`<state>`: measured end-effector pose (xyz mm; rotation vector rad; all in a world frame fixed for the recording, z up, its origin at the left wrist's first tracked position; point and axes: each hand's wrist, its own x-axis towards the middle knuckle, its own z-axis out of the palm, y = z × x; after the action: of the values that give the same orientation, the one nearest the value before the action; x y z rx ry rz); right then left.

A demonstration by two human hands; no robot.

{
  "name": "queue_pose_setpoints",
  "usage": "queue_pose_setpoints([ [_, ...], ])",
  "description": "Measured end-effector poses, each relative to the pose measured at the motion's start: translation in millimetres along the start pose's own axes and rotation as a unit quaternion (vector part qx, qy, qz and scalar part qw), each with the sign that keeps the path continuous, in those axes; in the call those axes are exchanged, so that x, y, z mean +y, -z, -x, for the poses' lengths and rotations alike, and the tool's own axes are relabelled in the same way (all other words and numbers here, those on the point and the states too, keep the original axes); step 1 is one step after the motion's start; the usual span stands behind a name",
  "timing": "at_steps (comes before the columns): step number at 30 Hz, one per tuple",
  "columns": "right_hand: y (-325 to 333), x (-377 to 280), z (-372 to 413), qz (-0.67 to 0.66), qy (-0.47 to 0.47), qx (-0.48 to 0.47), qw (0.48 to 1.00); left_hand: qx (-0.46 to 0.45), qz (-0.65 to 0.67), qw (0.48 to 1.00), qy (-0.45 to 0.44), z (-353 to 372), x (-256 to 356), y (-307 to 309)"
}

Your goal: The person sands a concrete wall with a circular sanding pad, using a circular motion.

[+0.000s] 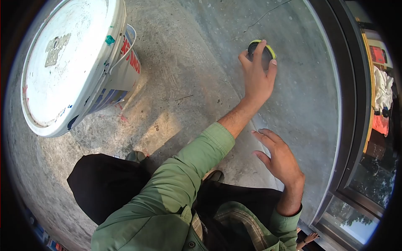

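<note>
Yellow-green at the rim and dark in the middle, the round object [267, 54] lies on the concrete floor [188, 83] in the upper right-centre of the frame. The left hand [256, 81] grips it from above, fingers curled over its rim and the thumb pressed against its right edge. The arm in a green sleeve [184, 167] stretches up to it from the lower middle of the frame. Below it, in the right-centre, the right hand [281, 163] holds nothing: its fingers are loosely spread and slightly bent above the floor, well apart from the object. A thin crack [268, 14] runs through the concrete just above the object, near the top edge. Along the right side stands a dark metal window frame [356, 104]. Black trousers [104, 184] and the toe of a shoe [136, 156] show at the lower left. In the upper left stands a white lidded bucket [75, 62] with red and blue print on its side and a wire handle, well apart from both hands.
</note>
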<state>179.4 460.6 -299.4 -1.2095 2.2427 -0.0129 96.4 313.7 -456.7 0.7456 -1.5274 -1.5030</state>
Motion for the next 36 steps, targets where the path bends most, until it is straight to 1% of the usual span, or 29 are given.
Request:
queue_pose_setpoints([
  [1,-1,1,-2,-0.004,-0.001,-0.007,1.0,0.001,-0.001,1.0,0.0,-2,-2,3],
  [3,-1,4,-5,-0.005,-0.001,-0.013,1.0,0.019,0.059,0.992,0.106,-11,-17,7],
  [4,-2,5,-4,-0.008,-0.006,-0.011,1.0,0.018,0.06,0.992,0.106,-19,-28,12],
  [5,-1,5,-3,-0.008,-0.009,-0.01,1.0,0.034,0.097,0.971,0.217,-32,-43,20],
  [6,0,4,-1,-0.005,-0.007,-0.01,1.0,0.051,0.133,0.935,0.324,-39,-50,26],
  [7,0,2,3,-0.006,-0.014,-0.012,1.0,0.055,0.136,0.935,0.323,-39,-54,27],
  [9,-1,0,4,-0.013,-0.021,-0.012,1.0,0.0,0.102,0.944,0.314,-39,-51,34],
  [10,0,-2,6,-0.009,-0.018,-0.007,1.0,-0.009,0.104,0.956,0.274,-31,-47,31],
  [11,1,-4,5,-0.003,-0.012,0.0,1.0,-0.016,0.107,0.967,0.231,-23,-29,28],
  [13,2,-6,3,-0.003,-0.001,-0.001,1.0,-0.021,0.045,0.995,0.083,2,-8,9],
  [14,2,-7,2,0.0,0.009,0.002,1.0,-0.02,0.044,0.995,0.085,11,-4,3],
  [16,1,-6,-1,-0.002,0.002,-0.003,1.0,0.003,0.017,0.999,-0.037,20,1,-4],
  [17,0,-4,-2,-0.002,-0.006,-0.008,1.0,0.003,0.019,0.999,-0.037,18,-3,-1],
  [19,-1,4,-1,0.0,-0.011,-0.006,1.0,-0.02,0.081,0.994,0.07,11,-24,11],
  [20,-2,6,2,-0.003,-0.017,-0.003,1.0,-0.002,0.114,0.976,0.186,1,-38,20],
  [21,-2,6,4,-0.004,-0.02,-0.003,1.0,0.016,0.144,0.944,0.298,-9,-55,28],
  [22,-1,5,7,-0.006,-0.027,-0.001,1.0,0.015,0.145,0.943,0.299,-10,-73,31],
  [25,4,4,8,-0.003,-0.023,0.001,1.0,0.002,0.137,0.946,0.293,-12,-90,30],
  [27,3,0,8,-0.011,-0.021,-0.001,1.0,-0.039,0.112,0.968,0.22,11,-46,26],
  [29,5,-1,5,-0.009,0.002,0.012,1.0,-0.064,0.072,0.994,0.045,41,-16,9],
  [30,5,0,3,-0.01,0.002,0.009,1.0,-0.063,0.071,0.994,0.048,46,-14,5],
  [32,3,0,-1,-0.019,-0.003,-0.004,1.0,-0.07,0.064,0.995,-0.011,49,-13,3],
  [33,2,1,-2,-0.017,-0.002,-0.004,1.0,-0.069,0.065,0.995,-0.012,47,-24,1],
  [34,1,3,-2,-0.018,-0.013,-0.007,1.0,-0.021,0.115,0.988,0.096,40,-41,0],
  [35,0,5,1,-0.018,-0.028,-0.009,0.999,0.023,0.166,0.965,0.204,34,-61,-2],
  [36,-1,6,5,-0.017,-0.033,-0.008,0.999,0.044,0.148,0.952,0.264,26,-86,4],
])
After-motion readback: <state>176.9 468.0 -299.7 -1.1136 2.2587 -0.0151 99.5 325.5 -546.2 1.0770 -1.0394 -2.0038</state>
